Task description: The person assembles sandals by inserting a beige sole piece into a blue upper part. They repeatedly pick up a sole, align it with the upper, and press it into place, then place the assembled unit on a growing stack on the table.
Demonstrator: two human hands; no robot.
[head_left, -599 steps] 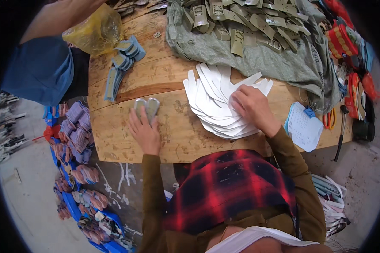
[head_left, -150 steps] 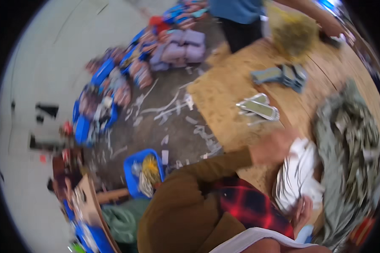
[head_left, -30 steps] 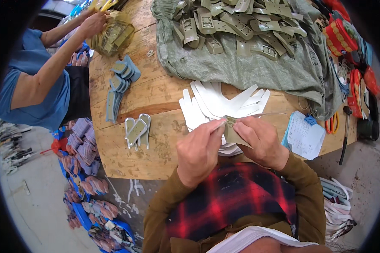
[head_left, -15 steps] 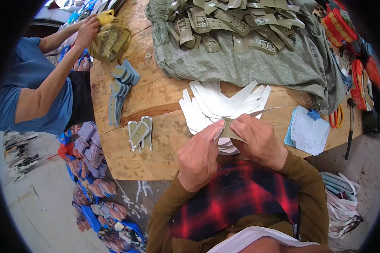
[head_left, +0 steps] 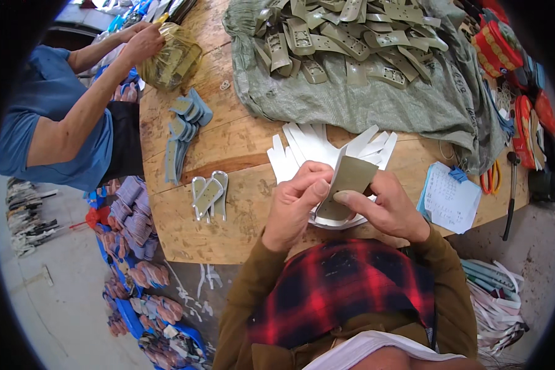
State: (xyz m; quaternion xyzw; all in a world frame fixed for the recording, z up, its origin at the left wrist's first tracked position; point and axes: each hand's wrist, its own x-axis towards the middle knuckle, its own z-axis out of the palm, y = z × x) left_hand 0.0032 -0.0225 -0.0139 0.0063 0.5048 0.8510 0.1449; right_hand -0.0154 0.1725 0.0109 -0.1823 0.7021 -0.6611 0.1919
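Note:
A curved olive-green plate (head_left: 354, 174) with a white strip along its lower edge is held upright between my two hands. My left hand (head_left: 295, 203) pinches its left side, fingers bent and thumb close to the edge. From the right, my right hand (head_left: 393, 208) grips it, the thumb pressed on its face and the fingers partly hidden behind. Flat white forked pieces (head_left: 281, 159) lie stacked on the table just under and beyond my hands. To the left rest several olive plates with white rims (head_left: 209, 194).
Blue-grey curved pieces (head_left: 177, 132) lie at the left. A heap of olive plates (head_left: 345, 43) covers a green woven sack (head_left: 283, 102) at the back. To the right are a notepad (head_left: 453, 200), orange-handled scissors (head_left: 491, 177) and a hammer (head_left: 512, 179). A co-worker's hands (head_left: 145, 43) hold a yellow bag (head_left: 176, 61).
The olive plate has been turned from nearly edge-on to face me, standing higher. My right thumb now lies across its face. The co-worker's hands and yellow bag have shifted slightly.

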